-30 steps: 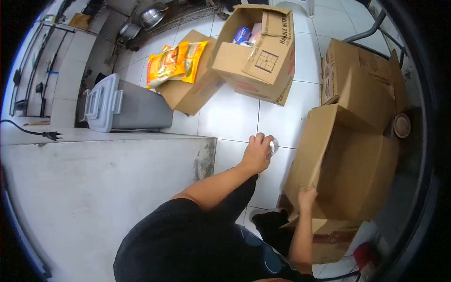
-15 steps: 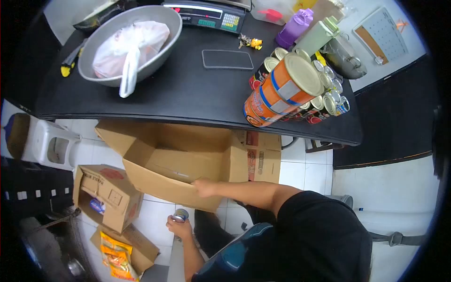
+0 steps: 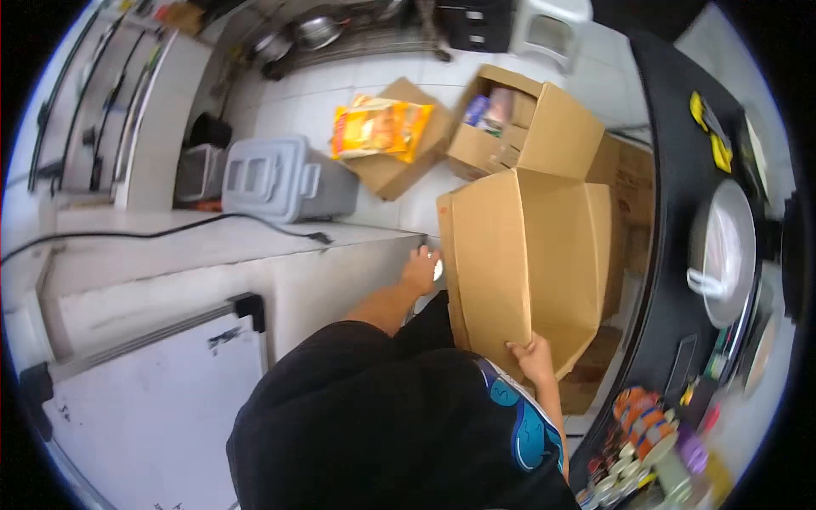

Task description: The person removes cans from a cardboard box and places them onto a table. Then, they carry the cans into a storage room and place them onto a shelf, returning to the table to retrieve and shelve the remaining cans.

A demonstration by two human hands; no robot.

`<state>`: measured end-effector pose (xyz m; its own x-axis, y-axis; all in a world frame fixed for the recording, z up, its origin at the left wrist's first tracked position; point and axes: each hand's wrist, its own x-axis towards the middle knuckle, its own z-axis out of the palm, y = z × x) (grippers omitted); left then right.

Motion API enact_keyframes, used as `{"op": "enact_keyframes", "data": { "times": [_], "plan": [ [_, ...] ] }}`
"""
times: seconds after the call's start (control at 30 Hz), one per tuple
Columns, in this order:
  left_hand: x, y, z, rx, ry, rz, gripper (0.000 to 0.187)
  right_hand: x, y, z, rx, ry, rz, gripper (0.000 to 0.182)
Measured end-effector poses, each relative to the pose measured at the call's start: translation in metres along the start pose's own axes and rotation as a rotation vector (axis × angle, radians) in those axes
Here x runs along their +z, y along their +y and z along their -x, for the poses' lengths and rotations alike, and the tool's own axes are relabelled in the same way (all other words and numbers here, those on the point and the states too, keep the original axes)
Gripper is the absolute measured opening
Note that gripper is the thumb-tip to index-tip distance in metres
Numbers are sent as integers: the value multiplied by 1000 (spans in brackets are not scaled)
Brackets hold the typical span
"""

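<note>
My left hand [image 3: 419, 270] is closed around a can [image 3: 438, 270]; only its pale, round end shows beside the fingers. It is close to the outer side of a large open cardboard box [image 3: 489, 263]. My right hand [image 3: 534, 359] grips the edge of that box, fingers wrapped over the cardboard. The visible inside of the large box is bare brown cardboard. A smaller open box [image 3: 480, 153] with packages inside stands just beyond it. Yellow-orange packets [image 3: 382, 127] lie on a flattened-looking cardboard piece [image 3: 387, 178].
A lidded grey bin [image 3: 280, 178] stands on the left, near a black cable [image 3: 170, 229] and a whiteboard [image 3: 161, 416]. On the right, the black table [image 3: 659, 280] holds a large bowl [image 3: 722, 255], a phone [image 3: 682, 365] and stacked orange cans [image 3: 646, 421]. A white stool [image 3: 552, 30] is at the top.
The view has swung left, bringing the grey bin and whiteboard into sight and shifting the table right. Both hands keep their holds on the can and the box edge.
</note>
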<state>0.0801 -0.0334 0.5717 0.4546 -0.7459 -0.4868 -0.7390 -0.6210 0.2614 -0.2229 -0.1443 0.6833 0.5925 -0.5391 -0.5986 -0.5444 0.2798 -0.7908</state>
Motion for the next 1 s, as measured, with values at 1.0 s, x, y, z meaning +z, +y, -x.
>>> {"op": "enact_keyframes", "data": {
  "times": [1.0],
  "plan": [
    [-70, 54, 38, -537, 278, 311, 61, -100, -404, -291, -678, -140, 1113, 37]
  ]
}}
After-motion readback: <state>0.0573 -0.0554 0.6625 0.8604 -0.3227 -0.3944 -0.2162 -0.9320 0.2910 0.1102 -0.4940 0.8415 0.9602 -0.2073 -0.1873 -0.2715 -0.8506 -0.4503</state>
